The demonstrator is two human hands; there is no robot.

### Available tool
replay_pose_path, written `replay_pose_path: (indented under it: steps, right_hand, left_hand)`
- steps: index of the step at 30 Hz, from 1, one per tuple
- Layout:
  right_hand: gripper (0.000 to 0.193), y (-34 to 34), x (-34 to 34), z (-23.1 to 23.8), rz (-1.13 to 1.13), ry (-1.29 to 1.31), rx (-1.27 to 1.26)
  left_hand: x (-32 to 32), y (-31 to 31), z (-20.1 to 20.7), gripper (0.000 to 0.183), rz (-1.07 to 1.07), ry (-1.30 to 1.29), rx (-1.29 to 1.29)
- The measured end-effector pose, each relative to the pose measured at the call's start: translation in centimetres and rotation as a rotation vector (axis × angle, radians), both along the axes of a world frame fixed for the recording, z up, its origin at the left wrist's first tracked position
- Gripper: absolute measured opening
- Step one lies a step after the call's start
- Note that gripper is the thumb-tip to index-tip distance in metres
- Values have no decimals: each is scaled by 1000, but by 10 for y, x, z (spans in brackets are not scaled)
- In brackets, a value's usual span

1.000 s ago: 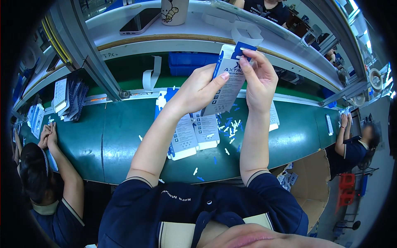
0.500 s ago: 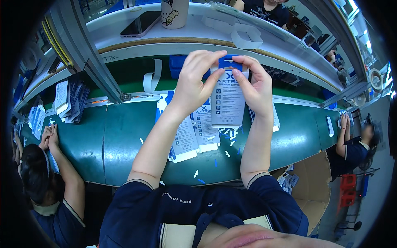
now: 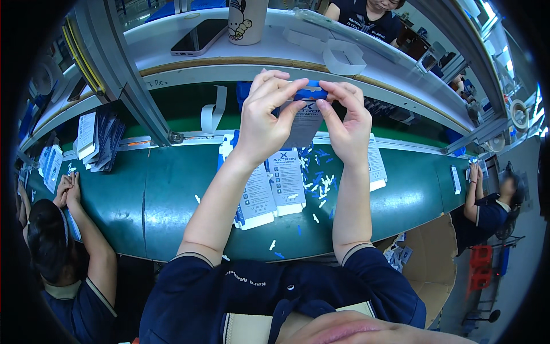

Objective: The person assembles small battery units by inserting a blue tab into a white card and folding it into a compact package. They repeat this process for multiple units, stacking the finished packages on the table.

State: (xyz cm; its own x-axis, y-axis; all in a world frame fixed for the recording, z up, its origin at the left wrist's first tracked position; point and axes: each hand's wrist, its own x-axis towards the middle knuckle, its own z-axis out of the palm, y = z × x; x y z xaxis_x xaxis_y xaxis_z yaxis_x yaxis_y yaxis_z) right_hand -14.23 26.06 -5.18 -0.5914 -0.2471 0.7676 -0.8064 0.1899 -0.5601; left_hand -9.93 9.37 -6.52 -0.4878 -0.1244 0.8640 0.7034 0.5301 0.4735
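Note:
Both my hands hold one flat white-and-blue battery box [image 3: 303, 129] above the table by its blue top flap, which has a hang slot. My left hand [image 3: 264, 117] pinches the flap's left end between thumb and fingers; my right hand [image 3: 350, 117] pinches the right end. The box hangs tilted, its printed face in shade. Below my left forearm lie several flat boxes [image 3: 287, 180] of the same kind, overlapping. Another flat box [image 3: 375, 163] lies beyond my right forearm. Small white and blue cut-out scraps [image 3: 322, 183] are scattered between my forearms.
On the raised shelf are a phone [image 3: 199, 38], a patterned cup [image 3: 247, 23] and a coiled white strip [image 3: 344, 57]. Box stacks [image 3: 97, 140] lie at left. A brown carton [image 3: 432, 264] stands at right below the table edge. Co-workers sit left, right and across.
The box has tilted, so its printed face looks shorter and darker, and the scraps beneath show more. Both hands keep hold of the flap.

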Motion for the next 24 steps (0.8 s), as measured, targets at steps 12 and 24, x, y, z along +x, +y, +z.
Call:
replay_pose_path:
  steps: [12, 24]
  right_hand:
    - [20, 2, -7, -1, -170, 310, 155]
    - [9, 0, 0, 4, -69, 207, 248]
  left_hand:
    - [-3, -3, 0, 26, 104, 110, -68]
    - [6, 0, 3, 16, 226, 35, -180]
